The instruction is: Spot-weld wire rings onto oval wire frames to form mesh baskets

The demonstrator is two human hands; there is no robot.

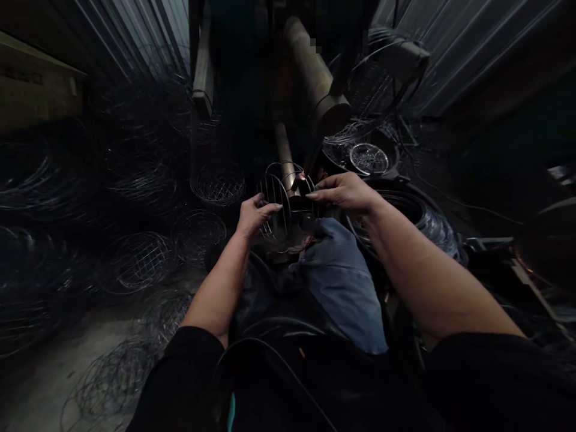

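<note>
The wire guard [281, 201], a small round grille of thin rods inside a ring, sits upright between my two hands, pressed up against the tip of the welding arm [310, 162], where a small glow shows at the contact point. I judge it light and springy rather than stiff, with slick bare rods that could twist or bend if squeezed, so the outer ring is the sound place to grip. My left hand [254, 216] is curled around the ring's left edge, fingers hooked through the rods; my right hand [346, 192] pinches the upper right rim with fingers flattened over it. Below, a blue cloth [342, 282] covers my lap, and a dark cable [270, 351] loops across it. Finished wire baskets [139, 258] lie scattered on the concrete floor [40, 384] to my left, with coils of wire [423, 216] at right and corrugated metal walls [454, 42] closing in the dim room.
</note>
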